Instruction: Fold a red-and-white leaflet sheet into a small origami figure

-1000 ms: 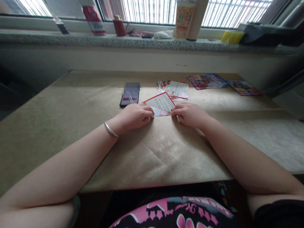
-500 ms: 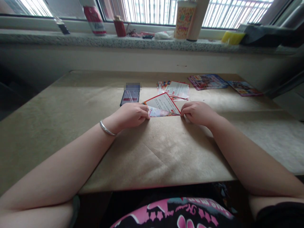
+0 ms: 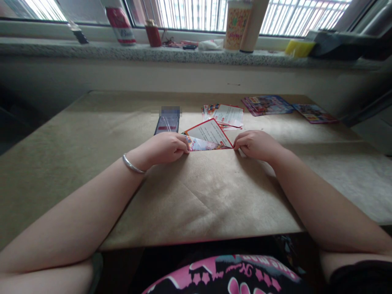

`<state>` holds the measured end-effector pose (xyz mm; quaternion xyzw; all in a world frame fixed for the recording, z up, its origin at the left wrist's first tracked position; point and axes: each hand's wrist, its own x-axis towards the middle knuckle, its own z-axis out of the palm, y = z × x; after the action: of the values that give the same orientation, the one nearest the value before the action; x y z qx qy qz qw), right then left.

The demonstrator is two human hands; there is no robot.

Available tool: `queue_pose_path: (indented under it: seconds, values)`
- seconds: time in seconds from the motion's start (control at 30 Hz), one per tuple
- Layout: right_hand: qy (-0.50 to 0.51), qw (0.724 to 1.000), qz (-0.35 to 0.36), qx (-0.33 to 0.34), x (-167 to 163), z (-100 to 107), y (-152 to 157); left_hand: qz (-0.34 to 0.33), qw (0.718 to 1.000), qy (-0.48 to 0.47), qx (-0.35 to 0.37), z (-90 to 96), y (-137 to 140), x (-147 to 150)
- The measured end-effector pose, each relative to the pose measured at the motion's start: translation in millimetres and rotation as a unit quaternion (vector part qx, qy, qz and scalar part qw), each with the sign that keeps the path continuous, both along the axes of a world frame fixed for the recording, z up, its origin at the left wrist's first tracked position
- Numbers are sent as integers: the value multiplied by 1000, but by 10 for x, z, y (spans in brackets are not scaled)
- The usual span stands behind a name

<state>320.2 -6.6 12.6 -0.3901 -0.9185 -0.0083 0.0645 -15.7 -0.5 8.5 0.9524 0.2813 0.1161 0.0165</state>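
A printed card (image 3: pixel 206 134) with a red border lies on the table in front of me, its near edge folded over so a coloured strip of the other side shows. My left hand (image 3: pixel 169 147), with a silver bangle at the wrist, pinches the left end of the fold. At the fold's right end, the fingertips of my right hand (image 3: pixel 255 143) are pressed together on the card's corner. Just behind my left hand lies a phone (image 3: pixel 168 121). Beyond the folded card is a loose pile of similar cards (image 3: pixel 228 115).
Glossy colourful cards (image 3: pixel 269 105) are stacked at the back right, with another small stack (image 3: pixel 315 113) beside them. Along the windowsill (image 3: pixel 171 56) stand a pink can (image 3: pixel 120 25), a red container (image 3: pixel 153 34), a patterned cup (image 3: pixel 236 26) and a yellow item (image 3: pixel 299 48).
My left hand has slid a little to the left along the fold, uncovering more of the coloured strip. My right hand stays at the corner, almost still.
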Motion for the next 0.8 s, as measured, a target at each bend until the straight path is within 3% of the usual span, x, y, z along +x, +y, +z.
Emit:
queue_pose_path:
  seconds: [0.3,0.47,0.57,0.8]
  values:
    - [58,998,-25,-9,39,-94,50,18,1000,0,-16,-7,6,-11]
    - [63,994,-90,8,-11,-106,11,44,999,17,10,19,-24,28]
    - [121,985,-119,13,-98,-133,-13,42,999,10,28,10,-40,77]
    - [154,986,-58,15,-213,-230,36,17,995,24,99,-101,-152,239]
